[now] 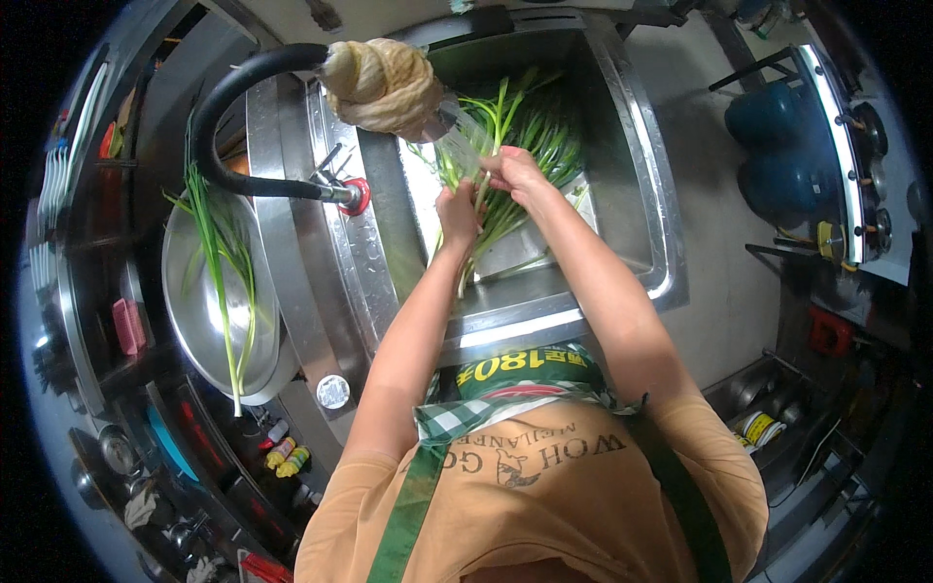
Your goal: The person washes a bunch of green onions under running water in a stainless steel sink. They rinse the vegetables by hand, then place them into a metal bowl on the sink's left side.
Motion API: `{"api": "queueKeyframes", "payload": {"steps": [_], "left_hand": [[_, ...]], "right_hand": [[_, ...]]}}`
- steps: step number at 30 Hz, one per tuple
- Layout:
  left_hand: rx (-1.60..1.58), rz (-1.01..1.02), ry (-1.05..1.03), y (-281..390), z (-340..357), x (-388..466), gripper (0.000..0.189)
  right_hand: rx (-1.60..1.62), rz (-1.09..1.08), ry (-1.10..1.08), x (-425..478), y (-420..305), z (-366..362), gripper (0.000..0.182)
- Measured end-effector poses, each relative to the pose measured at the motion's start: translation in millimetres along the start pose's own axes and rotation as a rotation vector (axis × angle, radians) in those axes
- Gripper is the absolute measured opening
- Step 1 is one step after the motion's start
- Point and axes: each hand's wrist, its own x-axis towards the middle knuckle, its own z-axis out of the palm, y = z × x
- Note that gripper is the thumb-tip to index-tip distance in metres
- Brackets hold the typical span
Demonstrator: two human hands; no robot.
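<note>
My left hand [459, 215] grips several scallions [501, 109] over the stainless steel sink [634, 182]. My right hand [516, 175] is closed around stalks of the same bunch, just beyond the left. Water [461, 138] streams onto the scallions beside my fingers. It falls from a faucet with a black curved neck [211, 124], whose end is wrapped in a knotted beige cloth [383, 87]. A larger heap of scallions [550, 142] lies in the sink past my right hand. My fingertips are partly hidden by leaves and water.
Left of the sink, an oval metal bowl [191, 321] has a few long scallions [219, 270] across it. A round white lid [333, 392] sits by the counter edge. Yellow bottles [288, 458] stand lower left. Blue gas cylinders [776, 153] and a stove [849, 167] are at right.
</note>
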Motion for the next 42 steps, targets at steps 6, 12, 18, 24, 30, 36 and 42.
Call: {"api": "queueKeyframes", "payload": {"steps": [6,12,18,24,30,36,42], "left_hand": [[0.003,-0.055,0.049,-7.3,-1.5,3.6,0.02],[0.366,0.188,0.138,-15.8,0.1,6.5,0.03],[0.364,0.158,0.05,-11.9,-3.1,-3.8,0.029],[-0.065,-0.049,0.021,8.2,3.2,-14.5,0.027],[0.162,-0.01,-0.116,15.6,1.9,-15.0,0.032],[0.072,0.008,-0.181,0.1,-6.9,-16.6,0.039],[0.275,0.065,-0.161,-20.1,-12.9,-23.2,0.039]], "right_hand": [[0.172,0.029,-0.149,2.5,1.3,-4.3,0.008],[-0.046,-0.078,0.139,10.4,0.4,4.8,0.014],[-0.207,-0.03,0.092,24.7,11.3,-10.6,0.011],[0.142,-0.048,0.052,12.3,18.0,-0.5,0.007],[0.275,0.04,-0.031,21.1,7.9,-4.2,0.013],[0.171,0.323,-0.049,-4.0,-6.9,7.9,0.021],[0.345,-0.029,-0.049,21.6,17.1,0.9,0.027]]}}
